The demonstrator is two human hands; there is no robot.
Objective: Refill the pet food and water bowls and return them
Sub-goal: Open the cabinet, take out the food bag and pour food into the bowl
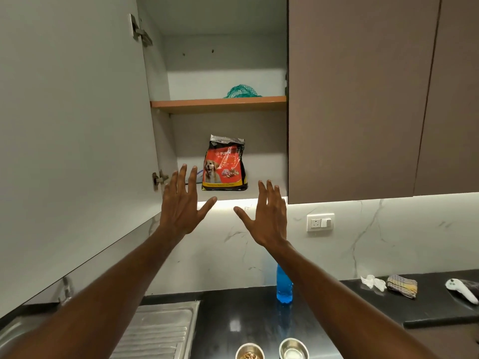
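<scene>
The cabinet (pixel 223 125) stands open at the upper centre of the frame, its lower shelf holding the puppy food bag (pixel 225 164). I judge it soft, crinkly and fairly light; I would grip both sides below the folded top. My left hand (pixel 181 206) and right hand (pixel 267 216) are spread, empty, short of it. At the bottom edge, 2 steel bowls: the left bowl (pixel 249 352) holds kibble, the right bowl (pixel 293 349) looks empty.

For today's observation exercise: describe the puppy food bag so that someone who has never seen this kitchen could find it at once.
Look at the open wall cabinet above the sink drainboard. On its bottom shelf, below the orange-edged shelf, stands the puppy food bag. It is red and black, shows a golden dog, and has a crumpled silver top.
</scene>
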